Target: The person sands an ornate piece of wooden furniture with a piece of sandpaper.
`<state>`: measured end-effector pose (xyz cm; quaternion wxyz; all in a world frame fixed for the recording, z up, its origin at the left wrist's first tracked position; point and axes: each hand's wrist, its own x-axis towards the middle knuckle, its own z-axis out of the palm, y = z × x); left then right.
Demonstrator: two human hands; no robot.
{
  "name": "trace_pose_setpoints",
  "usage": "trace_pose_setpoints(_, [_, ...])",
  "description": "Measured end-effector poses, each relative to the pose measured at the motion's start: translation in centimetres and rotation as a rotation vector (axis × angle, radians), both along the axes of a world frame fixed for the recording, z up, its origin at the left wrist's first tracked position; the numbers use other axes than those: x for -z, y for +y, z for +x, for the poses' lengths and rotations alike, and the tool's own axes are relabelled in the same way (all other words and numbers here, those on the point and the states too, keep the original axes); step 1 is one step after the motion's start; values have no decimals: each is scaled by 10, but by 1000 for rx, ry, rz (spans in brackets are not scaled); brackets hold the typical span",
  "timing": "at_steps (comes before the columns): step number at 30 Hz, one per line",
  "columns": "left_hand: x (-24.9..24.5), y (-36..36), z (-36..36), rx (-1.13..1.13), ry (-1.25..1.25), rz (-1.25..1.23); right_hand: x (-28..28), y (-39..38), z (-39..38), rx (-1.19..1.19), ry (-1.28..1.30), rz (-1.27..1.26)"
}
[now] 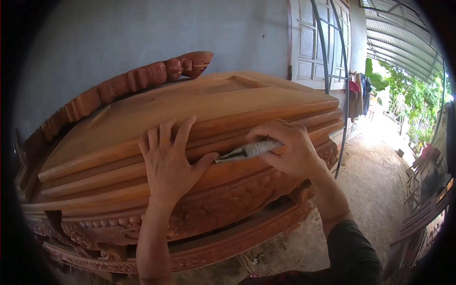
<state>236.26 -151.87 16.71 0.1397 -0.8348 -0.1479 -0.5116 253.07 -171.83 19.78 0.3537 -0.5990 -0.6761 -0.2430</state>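
I am standing beside a grey plastered wall [142, 38] under a corrugated metal roof [399, 38], with white shuttered windows [308, 42] further along and a bare dirt floor [370, 190] running out toward green bushes [413, 95]. Before me lies a large piece of carved wooden furniture [190, 104], orange-brown, its flat panelled top tilted away from me and its near edge stepped in long rounded mouldings. My left hand [168, 159] is spread flat on those mouldings, fingers fanned upward and thumb stretched out to the right, grasping nothing. My right hand [289, 147] is curled around a folded strip of sandpaper [247, 151], grey and creased, and presses it against the moulding; the strip's free end points left and lies just beside my left thumb. Below both hands runs a band of floral carving [228, 204], and under that a second carved rail. A carved crest [142, 76] arches along the far side of the top, against the wall. A bent dark metal pipe [339, 95] stands past the right end of the piece, and clothes [358, 92] hang beyond it. My right forearm ends in a dark sleeve [354, 251].
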Motion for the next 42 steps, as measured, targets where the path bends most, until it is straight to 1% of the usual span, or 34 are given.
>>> trace_pose_setpoints(2, [0,1,0,-1,-25,36,3,10,-5,-110,167,129])
trace_pose_setpoints(3, [0,1,-1,-12,-24,30,6,18,-6,-121,168,122])
trace_pose_setpoints(5, [-1,-1,-1,19,-25,5,16,31,-7,-248,284,241])
trace_pose_setpoints(9, [-1,0,-1,19,-21,22,16,29,-5,-175,229,195])
trace_pose_setpoints(11, [-1,2,-2,2,12,21,16,27,22,-345,75,81])
trace_pose_setpoints(12, [-1,3,-2,5,17,21,17,21,31,-342,80,83])
trace_pose_setpoints(14, [1,5,-2,42,-16,50,19,1,51,-164,239,-45])
trace_pose_setpoints(16, [1,5,-2,41,-12,49,22,-24,77,-39,319,-71])
trace_pose_setpoints(18, [0,4,-3,38,-7,46,22,-48,113,-96,144,-44])
trace_pose_setpoints(19, [0,4,-3,35,-6,54,22,-62,126,-93,146,-49])
trace_pose_setpoints(21, [0,4,-2,42,-2,55,23,-91,150,86,288,-114])
trace_pose_setpoints(22, [0,4,-2,36,-10,70,24,-105,161,96,289,-120])
trace_pose_setpoints(24, [1,5,-2,37,-21,71,25,-134,185,225,409,-102])
trace_pose_setpoints(25, [1,5,-2,39,-15,63,31,-149,204,332,416,-39])
trace_pose_setpoints(27, [2,6,-3,44,-12,45,36,-182,236,420,524,60])
trace_pose_setpoints(29, [2,7,-3,59,-11,41,45,-233,298,575,311,93])
trace_pose_setpoints(30, [2,7,-3,68,-10,39,41,-239,288,699,213,98])
trace_pose_setpoints(31, [2,7,-3,64,-9,39,51,-261,307,709,212,101])
trace_pose_setpoints(32, [1,7,-3,61,-11,40,66,-298,346,896,79,45])
trace_pose_setpoints(33, [1,7,-3,68,-18,43,73,-320,366,1078,-60,-12])
trace_pose_setpoints(34, [1,7,-3,66,-24,45,66,-292,323,889,51,193])
trace_pose_setpoints(35, [2,6,-4,59,-27,44,51,-266,276,999,289,219])
trace_pose_setpoints(37, [2,6,-4,65,-25,32,47,-228,238,912,37,343])
trace_pose_setpoints(39, [2,6,-3,77,-16,29,36,-184,177,899,48,305])
trace_pose_setpoints(40, [2,6,-3,78,-24,40,33,-164,153,850,-15,312])
trace_pose_setpoints(41, [3,7,-4,78,-34,50,32,-143,129,714,-6,314])
trace_pose_setpoints(42, [3,7,-4,81,-31,57,30,-124,102,704,-10,270])
